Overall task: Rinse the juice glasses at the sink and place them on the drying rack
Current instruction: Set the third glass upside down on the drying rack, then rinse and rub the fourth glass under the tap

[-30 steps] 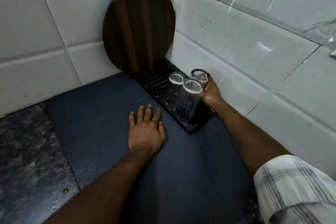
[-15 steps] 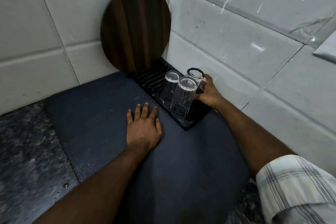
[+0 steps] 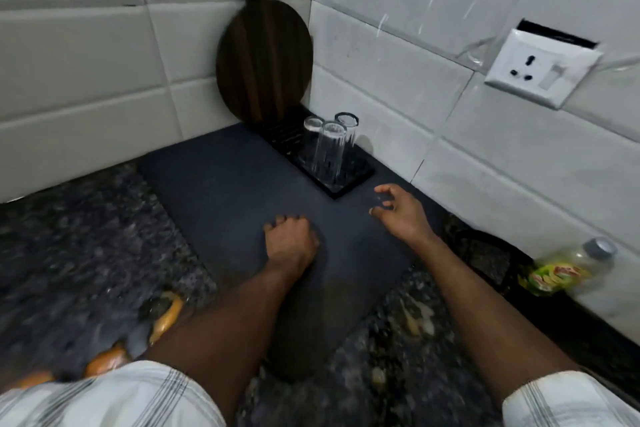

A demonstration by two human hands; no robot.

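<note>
Standing rim-down on the black drying rack (image 3: 360, 174), three juice glasses (image 3: 332, 152) cluster tight together in the corner where the tiled walls meet; cannot tell whether they touch each other. A round wooden board (image 3: 265, 59) leans upright behind the rack. Right hand (image 3: 401, 215) hovers just off the rack's near corner, fingers spread and loosely bent, holding nothing, apart from the glass. Left hand (image 3: 291, 243) rests on the dark mat (image 3: 225, 184), fingers curled under, gripping nothing. Judgement: the placing step looks finished for these three, with no glass in either hand. Sink is not in view, so whether more glasses wait cannot be told. If any do, the next move calls for turning to the sink, then setting a fourth glass into the free rack space near the board without knocking the cluster. Plastic bottle (image 3: 568, 267) lies by the wall on the right.
</note>
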